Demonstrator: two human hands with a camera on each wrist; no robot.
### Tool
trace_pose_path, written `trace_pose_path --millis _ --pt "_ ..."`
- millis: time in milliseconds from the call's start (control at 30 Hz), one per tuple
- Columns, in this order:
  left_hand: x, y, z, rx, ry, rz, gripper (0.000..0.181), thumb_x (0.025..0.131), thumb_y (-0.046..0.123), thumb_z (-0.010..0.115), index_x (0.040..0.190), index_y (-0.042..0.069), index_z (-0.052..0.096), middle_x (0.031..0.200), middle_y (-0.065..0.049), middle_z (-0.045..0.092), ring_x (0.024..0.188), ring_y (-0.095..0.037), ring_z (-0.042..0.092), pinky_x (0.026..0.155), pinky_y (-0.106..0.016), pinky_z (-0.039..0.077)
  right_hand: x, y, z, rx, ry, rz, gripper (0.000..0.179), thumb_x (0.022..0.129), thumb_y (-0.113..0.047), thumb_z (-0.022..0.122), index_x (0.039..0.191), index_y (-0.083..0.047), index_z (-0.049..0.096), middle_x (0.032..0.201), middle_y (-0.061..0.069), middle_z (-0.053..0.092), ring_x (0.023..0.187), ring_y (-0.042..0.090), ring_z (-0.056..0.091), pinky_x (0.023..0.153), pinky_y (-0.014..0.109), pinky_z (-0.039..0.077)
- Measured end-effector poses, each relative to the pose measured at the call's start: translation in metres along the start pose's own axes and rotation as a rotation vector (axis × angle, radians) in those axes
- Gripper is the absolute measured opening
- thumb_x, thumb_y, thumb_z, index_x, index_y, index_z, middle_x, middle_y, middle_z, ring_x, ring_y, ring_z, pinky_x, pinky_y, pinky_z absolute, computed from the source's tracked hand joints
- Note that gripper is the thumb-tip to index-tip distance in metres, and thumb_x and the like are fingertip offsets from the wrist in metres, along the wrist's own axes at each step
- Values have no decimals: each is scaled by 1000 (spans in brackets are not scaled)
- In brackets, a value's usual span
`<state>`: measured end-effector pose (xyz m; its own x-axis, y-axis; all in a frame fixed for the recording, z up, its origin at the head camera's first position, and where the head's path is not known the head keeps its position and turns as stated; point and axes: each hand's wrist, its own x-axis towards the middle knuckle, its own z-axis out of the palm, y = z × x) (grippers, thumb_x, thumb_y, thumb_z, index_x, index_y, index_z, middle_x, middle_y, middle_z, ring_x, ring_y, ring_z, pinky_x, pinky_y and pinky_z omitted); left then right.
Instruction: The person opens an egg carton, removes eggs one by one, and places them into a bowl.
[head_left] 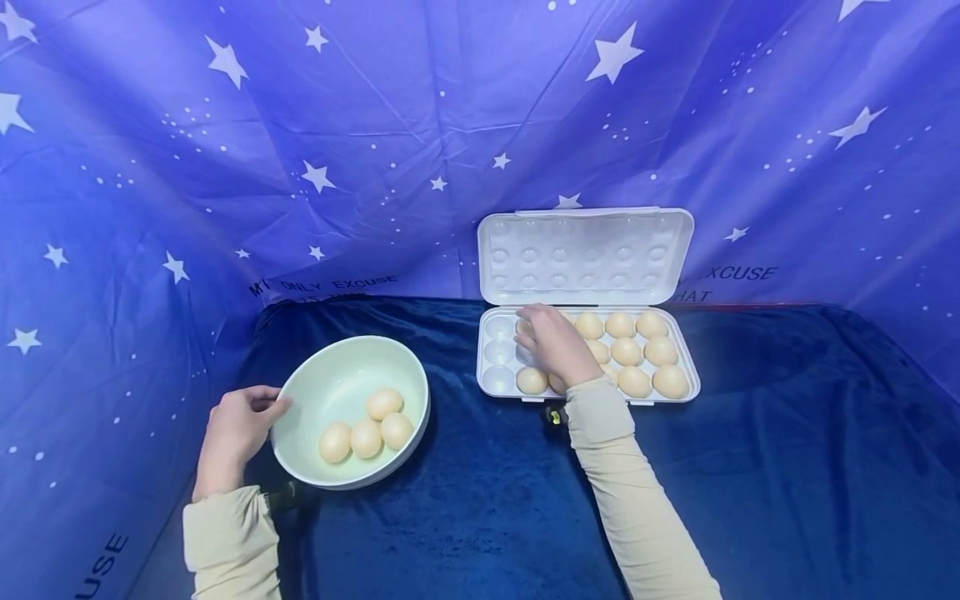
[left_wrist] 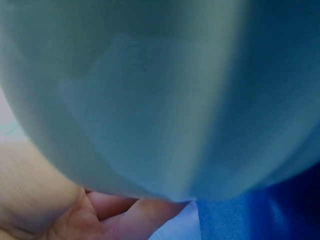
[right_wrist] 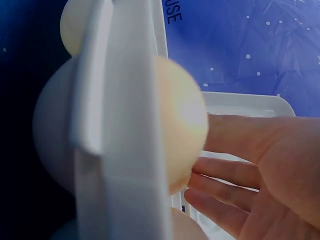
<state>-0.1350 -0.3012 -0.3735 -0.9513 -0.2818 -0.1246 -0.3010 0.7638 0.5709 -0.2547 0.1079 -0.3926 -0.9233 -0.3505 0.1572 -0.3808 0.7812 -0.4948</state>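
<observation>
A pale green bowl (head_left: 315,375), its outer wall (left_wrist: 140,100) filling the left wrist view, holds several light-brown eggs (head_left: 366,438). My left hand (head_left: 236,425) grips its left rim, thumb over the edge and fingers outside. At the right stands a white egg box (head_left: 686,392) with its lid (head_left: 585,258) raised. My right hand (head_left: 557,342) is over the box's second column from the left, fingers bent round an egg (head_left: 522,327) in the back row. In the right wrist view a nearer egg (right_wrist: 182,125) hides some fingertips of that hand (right_wrist: 260,175).
Eggs (head_left: 626,351) fill the box's right-hand columns, while its leftmost column (head_left: 498,352) has bare hollows. Dark blue velvet cloth (head_left: 450,517) covers the table. Behind hangs a blue curtain (head_left: 420,125) with white stars.
</observation>
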Motion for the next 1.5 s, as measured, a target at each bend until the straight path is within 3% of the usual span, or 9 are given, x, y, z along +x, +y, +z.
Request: trace_pose_path --millis 200,567,867,1133,1500 --pt "1 1 1 -3 -7 -7 38 96 21 64 117 -10 65 103 -28 70 80 -30 67 68 -39 54 1 6 1 -28 31 -10 33 96 -4 59 126 8 60 132 26 60 123 43 50 111 48 38" --pt "0 2 2 1 -15 -9 38 97 22 63 118 -10 65 105 -29 70 84 -33 69 78 -50 55 6 16 9 -72 65 -14 35 88 6 63 123 4 64 123 23 61 113 41 50 103 49 41" --pt "1 3 3 10 -8 1 38 97 22 63 118 -10 65 105 -29 70 87 -36 69 83 -54 53 6 20 12 -94 85 -5 36 91 -1 66 126 6 59 121 25 57 110 40 47 99 48 41" --pt "2 4 1 14 -7 16 38 97 21 62 117 -11 65 104 -29 70 86 -37 70 83 -55 54 6 18 7 48 126 30 39 94 -12 68 126 7 55 126 23 49 117 40 50 104 50 42" --pt "1 3 1 29 -5 25 37 96 19 62 116 -12 64 103 -30 70 85 -37 70 81 -54 55 5 16 -2 170 178 55 50 86 -17 74 130 0 58 126 15 53 102 32 59 90 46 50"
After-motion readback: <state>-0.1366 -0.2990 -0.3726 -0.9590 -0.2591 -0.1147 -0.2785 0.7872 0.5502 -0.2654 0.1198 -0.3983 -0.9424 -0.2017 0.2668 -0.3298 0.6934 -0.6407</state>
